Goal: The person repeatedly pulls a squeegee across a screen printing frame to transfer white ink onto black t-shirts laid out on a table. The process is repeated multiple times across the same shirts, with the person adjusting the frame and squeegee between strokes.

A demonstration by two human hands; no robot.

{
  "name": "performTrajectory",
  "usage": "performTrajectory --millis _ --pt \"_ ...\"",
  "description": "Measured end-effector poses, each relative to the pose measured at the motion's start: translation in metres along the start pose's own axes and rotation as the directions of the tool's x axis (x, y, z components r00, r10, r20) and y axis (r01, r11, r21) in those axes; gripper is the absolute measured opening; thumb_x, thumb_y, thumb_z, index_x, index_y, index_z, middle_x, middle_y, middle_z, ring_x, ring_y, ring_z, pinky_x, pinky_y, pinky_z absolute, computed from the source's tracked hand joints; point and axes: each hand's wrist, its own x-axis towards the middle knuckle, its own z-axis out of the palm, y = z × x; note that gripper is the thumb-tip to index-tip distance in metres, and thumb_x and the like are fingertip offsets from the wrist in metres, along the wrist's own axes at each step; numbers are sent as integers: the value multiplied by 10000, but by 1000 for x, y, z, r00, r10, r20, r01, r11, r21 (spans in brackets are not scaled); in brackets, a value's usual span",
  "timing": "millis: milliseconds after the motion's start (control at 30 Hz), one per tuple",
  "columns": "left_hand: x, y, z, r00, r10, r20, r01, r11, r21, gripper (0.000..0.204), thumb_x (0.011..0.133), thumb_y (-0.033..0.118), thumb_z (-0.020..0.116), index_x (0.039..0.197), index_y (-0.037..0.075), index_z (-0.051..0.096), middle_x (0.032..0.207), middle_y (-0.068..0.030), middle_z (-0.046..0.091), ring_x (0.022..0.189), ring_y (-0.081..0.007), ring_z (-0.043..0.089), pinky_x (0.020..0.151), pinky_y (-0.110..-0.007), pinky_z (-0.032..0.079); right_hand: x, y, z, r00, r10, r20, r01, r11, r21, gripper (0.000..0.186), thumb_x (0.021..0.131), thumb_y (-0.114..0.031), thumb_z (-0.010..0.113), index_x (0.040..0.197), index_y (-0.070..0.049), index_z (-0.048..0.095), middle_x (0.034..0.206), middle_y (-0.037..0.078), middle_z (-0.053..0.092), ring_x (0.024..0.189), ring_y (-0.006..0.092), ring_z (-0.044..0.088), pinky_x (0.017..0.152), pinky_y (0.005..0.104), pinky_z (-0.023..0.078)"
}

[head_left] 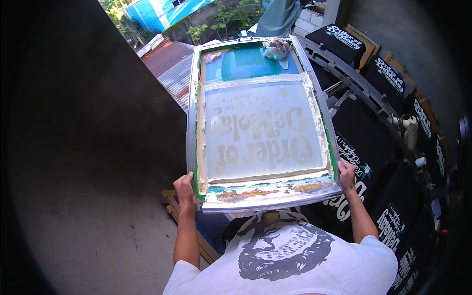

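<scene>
A screen-printing frame fills the middle of the view, held up in front of my body. My left hand is closed around its near left side, and my right hand grips the near right side. Pale mesh stretches across the frame, bearing a large stencil of upside-down lettering. Thick cream-coloured ink lines the mesh edges, with green along the frame's inner sides. On the blue-green far strip, a crumpled, stained rag or plastic sits near the right corner. A small pinkish scrap is near the left corner.
Several black shirts with white print lie on boards along a curved-looking metal rail at right. A cream heat gun or dryer sits among them. Wood-edged frames stand below left. Beyond a dark wall shows a corrugated roof.
</scene>
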Motion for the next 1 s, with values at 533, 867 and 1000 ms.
performTrajectory --millis 533,867,1000 --pt "-12 -28 -24 982 187 -13 -187 982 19 288 880 140 593 647 -11 516 657 30 434 643 -97 382 591 -331 303 -32 71 5 981 -127 -150 147 980 132 407 998 -176 569 1257 127 651 1097 151 736 1029 180 640 940 298 484" --pt "68 -124 -53 959 281 24 -281 960 -12 301 880 138 595 620 10 513 610 35 412 568 -94 346 532 -342 259 -91 110 66 920 -242 -308 285 953 102 344 994 -136 568 1220 97 682 1030 92 745 966 129 620 883 274 482" --pt "88 -138 -59 964 263 48 -264 964 38 327 883 136 567 597 -9 505 572 18 428 538 -99 358 511 -353 271 -129 122 90 907 -238 -349 270 962 46 342 1008 -103 525 1246 82 685 1086 79 735 961 115 615 876 258 488"
